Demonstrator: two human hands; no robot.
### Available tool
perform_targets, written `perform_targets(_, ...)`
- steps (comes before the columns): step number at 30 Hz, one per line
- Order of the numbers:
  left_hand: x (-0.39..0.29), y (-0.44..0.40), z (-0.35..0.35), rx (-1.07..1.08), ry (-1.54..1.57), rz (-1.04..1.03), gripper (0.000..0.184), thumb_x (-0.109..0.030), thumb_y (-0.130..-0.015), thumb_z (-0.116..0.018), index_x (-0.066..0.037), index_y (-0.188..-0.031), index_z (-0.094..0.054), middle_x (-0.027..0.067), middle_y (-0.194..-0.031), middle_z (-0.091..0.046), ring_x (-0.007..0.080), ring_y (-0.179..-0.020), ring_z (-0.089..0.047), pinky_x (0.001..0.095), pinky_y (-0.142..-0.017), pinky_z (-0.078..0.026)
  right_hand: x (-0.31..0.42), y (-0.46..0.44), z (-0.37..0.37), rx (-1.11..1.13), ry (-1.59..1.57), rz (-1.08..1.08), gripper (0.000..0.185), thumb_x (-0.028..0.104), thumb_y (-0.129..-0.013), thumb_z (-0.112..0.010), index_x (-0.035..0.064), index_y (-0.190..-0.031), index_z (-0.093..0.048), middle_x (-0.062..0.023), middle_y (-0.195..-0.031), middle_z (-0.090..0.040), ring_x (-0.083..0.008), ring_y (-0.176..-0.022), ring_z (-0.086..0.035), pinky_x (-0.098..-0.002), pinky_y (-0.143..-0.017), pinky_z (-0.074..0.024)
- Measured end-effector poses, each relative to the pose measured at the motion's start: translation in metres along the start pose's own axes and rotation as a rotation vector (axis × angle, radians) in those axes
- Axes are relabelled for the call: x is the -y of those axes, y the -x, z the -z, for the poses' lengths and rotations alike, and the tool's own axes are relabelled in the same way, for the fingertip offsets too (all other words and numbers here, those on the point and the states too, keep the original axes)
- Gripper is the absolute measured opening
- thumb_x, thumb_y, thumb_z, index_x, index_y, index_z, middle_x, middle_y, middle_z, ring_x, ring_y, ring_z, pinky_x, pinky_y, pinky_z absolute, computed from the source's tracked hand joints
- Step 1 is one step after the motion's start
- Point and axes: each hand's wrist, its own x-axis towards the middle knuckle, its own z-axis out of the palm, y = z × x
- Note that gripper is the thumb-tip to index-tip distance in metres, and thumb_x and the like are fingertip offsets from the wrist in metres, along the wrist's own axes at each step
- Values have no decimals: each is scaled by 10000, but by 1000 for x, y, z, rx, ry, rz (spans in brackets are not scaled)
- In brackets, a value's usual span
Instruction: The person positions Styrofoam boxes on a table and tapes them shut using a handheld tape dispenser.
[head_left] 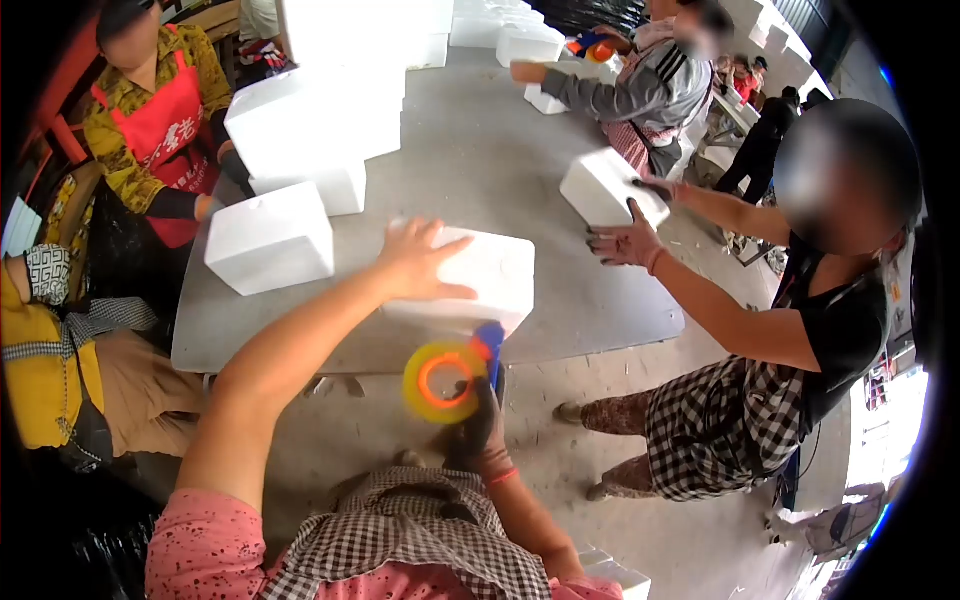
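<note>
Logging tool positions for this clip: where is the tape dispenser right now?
In the head view, the tape dispenser is in the right hand, at the near edge of the table, just below the white box under the left hand.

White boxes (pixel 500 272): looking like foam plastic, showing matt, mostly smooth faces
Tape roll (pixel 420 403): looking like plastic, showing yellow, translucent film
Tape dispenser (pixel 490 345): appearing to be blue plastic
Table (pixel 460 130): showing a smooth grey top
Checked apron (pixel 400 540): showing matt, creasing cloth
Black sheeting (pixel 112 545): looking like plastic, shining glossily
</note>
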Motion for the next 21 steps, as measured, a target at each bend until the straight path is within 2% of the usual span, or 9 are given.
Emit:
perform_targets(1, 1, 15, 13, 100, -11, -10, 910, -785, -710, -549, -316, -1459, -332, 260, -1488, -240, 443, -1353, -252, 576, -1093, -171, 0, -17, -4, -136, -116, -50, 389, 348, -968, -510, 41, -1207, -531, -64, -975, -604, -162, -867, -583, -307, -774, -503)
perform_targets(3, 2, 58, 41, 302, -18, -32, 965, -779, -670, -600, -307, -1465, -321, 309, -1467, -238, 459, -1315, -304, 561, -1086, -223, 6, -58, 25, -78, -417, -247, 403, 346, -946, -545, 43, -1212, -545, -72, -923, -629, -173, -822, -608, -311, -760, -517)
perform_targets(6, 4, 74, 39, 265, 11, 33, 991, -765, -646, -632, -313, -1468, -312, 316, -1474, -208, 461, -1317, -292, 585, -1069, -251, 61, -117, 50, 175, -340, -358, 377, 312, -919, -584, 25, -1164, -578, -99, -941, -655, -200, -823, -634, -324, -761, -532)
perform_targets(8, -7, 70, 24, 229, -78, 59, 1001, -758, -634, -641, -315, -1468, -308, 263, -1520, -133, 466, -1350, -235, 604, -1065, -252, 86, -142, 49, 210, -412, -453, 362, 298, -907, -602, 5, -1119, -598, -111, -952, -666, -206, -828, -643, -329, -765, -538)
perform_targets(12, 11, 61, -8, 45, 123, 156, 979, -685, -652, -677, -331, -1473, -277, 117, -1576, -18, 462, -1397, -129, 612, -1069, -253, 50, -136, 56, 223, -476, -513, 366, 290, -925, -576, -5, -1142, -582, -113, -968, -666, -204, -850, -649, -335, -789, -540)
perform_targets(13, 13, 57, -8, 60, 152, 133, 977, -673, -652, -685, -335, -1473, -276, 110, -1577, -22, 459, -1396, -133, 608, -1067, -264, 32, -119, 68, 218, -298, -354, 396, 304, -935, -559, -2, -1187, -558, -112, -985, -662, -206, -854, -649, -335, -801, -535)
perform_targets(15, 18, 48, -10, 70, 184, 114, 976, -660, -651, -692, -339, -1473, -275, 102, -1577, -25, 456, -1394, -138, 604, -1065, -276, 36, -82, 77, 175, -306, -375, 451, 329, -951, -530, 7, -1266, -510, -108, -1035, -650, -211, -892, -642, -333, -837, -521)
perform_targets(17, 18, 42, -12, 83, 204, 97, 971, -655, -649, -697, -338, -1469, -283, 87, -1576, -38, 454, -1383, -165, 592, -1057, -307, 51, -28, 75, 214, -442, -597, 506, 332, -952, -528, 18, -1340, -448, -107, -1137, -617, -212, -976, -621, -333, -886, -496)
perform_targets(21, 25, 21, -23, 68, 135, 90, 977, -715, -642, -656, -323, -1464, -303, 123, -1573, -61, 452, -1376, -189, 561, -1042, -347, 53, 13, 12, 444, -176, -401, 634, 316, -949, -533, 30, -1461, -291, -156, -1419, -404, -253, -1237, -471, -350, -1025, -380)
